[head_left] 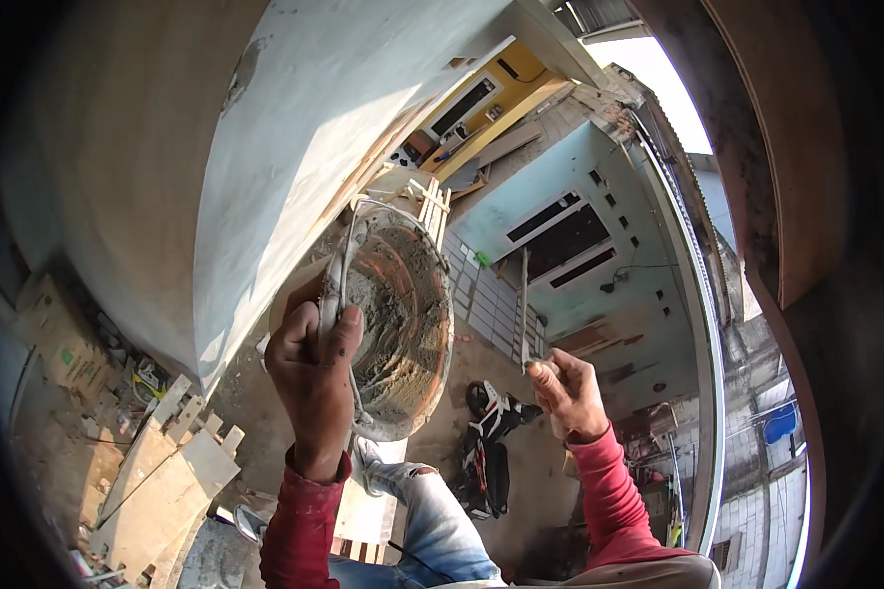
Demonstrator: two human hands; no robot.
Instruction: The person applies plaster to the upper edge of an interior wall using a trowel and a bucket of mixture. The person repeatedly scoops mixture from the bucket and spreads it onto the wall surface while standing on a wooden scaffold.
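A round bucket [440, 324] hangs in front of me, its open mouth tilted toward me. Wet grey mortar [388, 344] coats its inner wall and fills the bottom. My left hand [314, 378] grips the near left side of the rim, the thumb lying over the edge beside the wire handle [347, 255]. To the right of the bucket, and apart from it, my right hand [568, 393] is closed around a long thin tool [524, 329]. That tool points away from me and shows edge-on, so its kind is unclear.
A pale plastered wall [295, 128] rises close on the left. Far below stand a motorcycle [489, 447] and cut boards [167, 481]. Under my legs is a plank [368, 506]. A light blue house wall [580, 255] is across the yard; a dark beam [756, 147] curves along the right.
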